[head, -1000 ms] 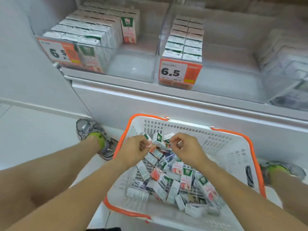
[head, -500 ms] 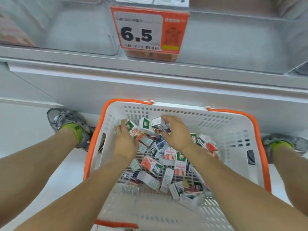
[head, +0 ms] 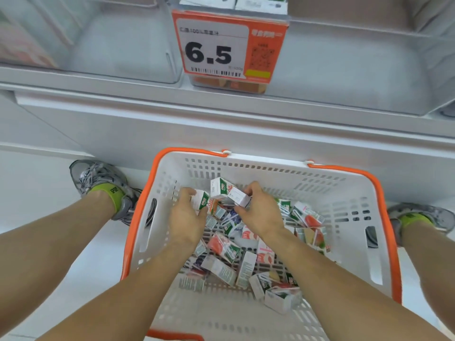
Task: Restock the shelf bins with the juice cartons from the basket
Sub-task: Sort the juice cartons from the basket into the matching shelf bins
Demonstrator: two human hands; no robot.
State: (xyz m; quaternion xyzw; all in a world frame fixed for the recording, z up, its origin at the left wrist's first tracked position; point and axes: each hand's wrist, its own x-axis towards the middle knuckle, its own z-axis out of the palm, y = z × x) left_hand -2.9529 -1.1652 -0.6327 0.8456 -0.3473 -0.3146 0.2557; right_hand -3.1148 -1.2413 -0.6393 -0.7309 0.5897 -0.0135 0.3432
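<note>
A white basket with an orange rim stands on the floor below the shelf, holding several small juice cartons in a loose heap. My left hand grips one white and green carton at the far left of the heap. My right hand holds two cartons side by side near the basket's far wall. Above, clear shelf bins sit on the shelf; the middle one carries an orange price tag reading 6.5.
The white shelf front runs across just beyond the basket. My feet in grey shoes with green socks stand at the left and right of the basket. Pale floor lies to the left.
The view has dropped and closed in on the basket. Both hands have gathered cartons at the far side of the heap and lifted them slightly.
</note>
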